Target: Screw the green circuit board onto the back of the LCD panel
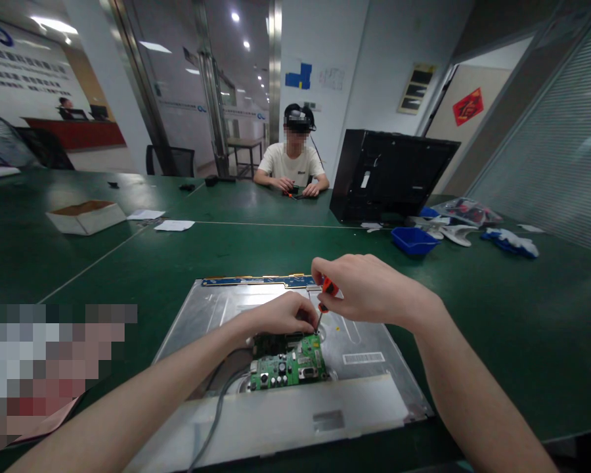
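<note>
A flat metal display panel point(374, 381) lies on the table in front of me, with a green circuit board point(290, 368) on its middle. My right hand point(362, 289) is closed around a red and black screwdriver point(329, 289), held tilted. The screwdriver's tip meets the board's upper right corner. Close beside that tip, my left hand point(288, 312) has its fingers bent together at the board's top edge; whether they pinch anything is hidden. A grey cable point(219, 410) runs from the board's left side toward me. Along the panel's far edge sits a blue circuit strip point(256, 282).
Across the green table point(256, 243) a person point(293, 161) handles small items. A black monitor casing point(394, 174) stands at the far right, near a blue tray point(414, 241) and gloves point(509, 242). An open cardboard box point(86, 217) and papers point(174, 225) lie at the left.
</note>
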A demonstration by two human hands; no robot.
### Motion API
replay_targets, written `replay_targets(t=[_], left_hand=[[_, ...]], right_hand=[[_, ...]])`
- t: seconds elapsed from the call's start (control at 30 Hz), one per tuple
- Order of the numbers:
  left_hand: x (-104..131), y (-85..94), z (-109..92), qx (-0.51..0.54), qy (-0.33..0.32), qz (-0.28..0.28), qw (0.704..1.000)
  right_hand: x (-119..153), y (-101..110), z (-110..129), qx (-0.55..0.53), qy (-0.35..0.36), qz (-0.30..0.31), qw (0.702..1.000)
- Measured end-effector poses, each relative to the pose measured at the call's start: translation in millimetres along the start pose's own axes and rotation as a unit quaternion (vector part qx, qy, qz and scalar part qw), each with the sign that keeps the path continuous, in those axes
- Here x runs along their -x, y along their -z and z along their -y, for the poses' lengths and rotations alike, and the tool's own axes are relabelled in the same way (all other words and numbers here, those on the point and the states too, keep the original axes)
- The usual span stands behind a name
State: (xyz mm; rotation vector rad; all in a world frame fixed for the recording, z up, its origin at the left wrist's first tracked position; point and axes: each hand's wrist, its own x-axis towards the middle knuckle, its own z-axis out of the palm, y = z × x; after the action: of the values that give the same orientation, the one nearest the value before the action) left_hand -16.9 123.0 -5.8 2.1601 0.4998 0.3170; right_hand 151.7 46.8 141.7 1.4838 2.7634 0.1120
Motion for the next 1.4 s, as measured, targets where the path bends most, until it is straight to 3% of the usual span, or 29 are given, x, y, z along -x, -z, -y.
replay_targets(t=[0.1, 0.33, 0.73, 1.03, 1.4], left_hand=[[-0.1, -0.5, 0.0, 0.007, 0.002, -0.003, 1.000], [1.3, -1.1, 0.0, 0.003, 0.003, -0.007, 1.000], [-0.5, -2.2, 3.1, 0.018, 0.006, -0.003, 1.000], [1.6, -1.2, -2.8, 0.003, 0.005, 0.005, 1.000], [2.7, -1.9, -2.2, -0.020, -0.008, -0.009, 1.000]], right_hand=[[1.2, -0.5, 0.9, -0.008, 0.011, 0.004, 1.000], [-4.6, 0.0, 2.7, 0.020, -0.044, 0.001, 0.999], [0.7, 1.1, 2.3, -0.030, 0.041, -0.013, 0.999], [-7.4, -4.1, -1.1, 0.016, -0.015, -0.018, 1.000], [-1.9, 3.0, 2.4, -0.053, 0.059, 0.000, 0.997]])
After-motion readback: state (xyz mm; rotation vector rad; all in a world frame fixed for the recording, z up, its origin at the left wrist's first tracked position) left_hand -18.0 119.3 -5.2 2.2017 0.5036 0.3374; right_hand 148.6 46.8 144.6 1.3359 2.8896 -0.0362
